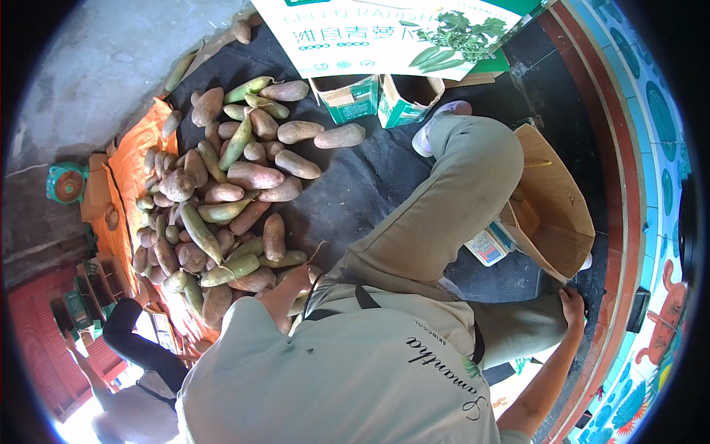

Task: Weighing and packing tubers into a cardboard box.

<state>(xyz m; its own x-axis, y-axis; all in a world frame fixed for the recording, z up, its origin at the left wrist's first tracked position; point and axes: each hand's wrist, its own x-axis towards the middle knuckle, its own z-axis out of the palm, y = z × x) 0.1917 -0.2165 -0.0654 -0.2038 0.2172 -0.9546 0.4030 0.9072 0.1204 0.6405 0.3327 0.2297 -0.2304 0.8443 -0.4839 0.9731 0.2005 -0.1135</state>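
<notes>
Close by my left hip, my left hand (300,278) reaches to the edge of a big heap of radishes (244,176). Some are green, others coated in reddish-brown soil. A thin root tail shows just beyond that hand, whose fingers are mostly hidden, so its grip is unclear. On the right, my right hand (572,306) lies on my bent knee with its fingers loosely extended, holding nothing. Ahead of that knee stands an open cardboard box (562,226), tilted toward me. Beside the box is a small scale-like device (487,247) with a light panel.
Two small green-and-white cartons (351,100) stand open at the far side, below a large white printed box (392,37). Dark sheeting (336,196) covers the floor, with orange cloth (137,159) under the heap's left side. Another person (140,403) is at the lower left.
</notes>
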